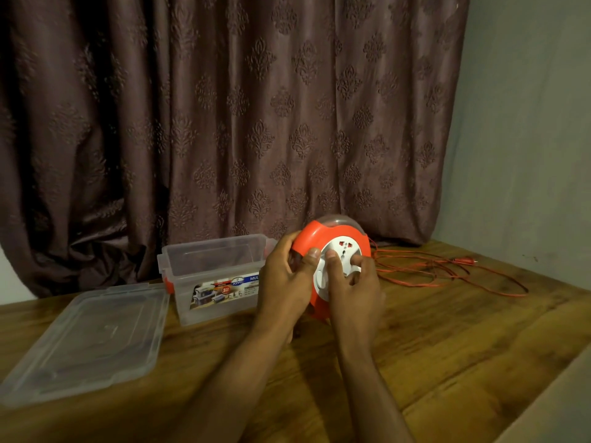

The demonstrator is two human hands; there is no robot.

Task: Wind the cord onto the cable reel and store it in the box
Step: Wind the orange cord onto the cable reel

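on the wooden desk (447, 346), near its middle, an orange cable reel (323, 238) stands on edge, its white socket face (340, 251) turned toward the camera and a clear dome showing at its top rim. the left hand (284, 282) is the holding grip: its fingers curl round the reel's left rim and its thumb lies on the front, so it is closed on the reel. the right hand (355, 282) rests on the white socket face with its fingers bent and pressing into the recesses there, gripping that centre part.

an orange cord (447, 273) leaves the reel's right side and lies in loose loops across the desk to the right, well unwound; its plug (460, 261) lies at the far end near the wall (527, 123).

just left of the reel, touching or nearly touching the left hand, sits a clear plastic storage box (208, 270) with an orange latch on its left end and a printed label on its front. it is open on top and nothing can be seen inside it through the walls. its clear lid (89, 340) lies flat on the desk to the left of the box, apart from it.

behind everything hangs a dark patterned curtain (224, 107), reaching down to the desk's back edge.
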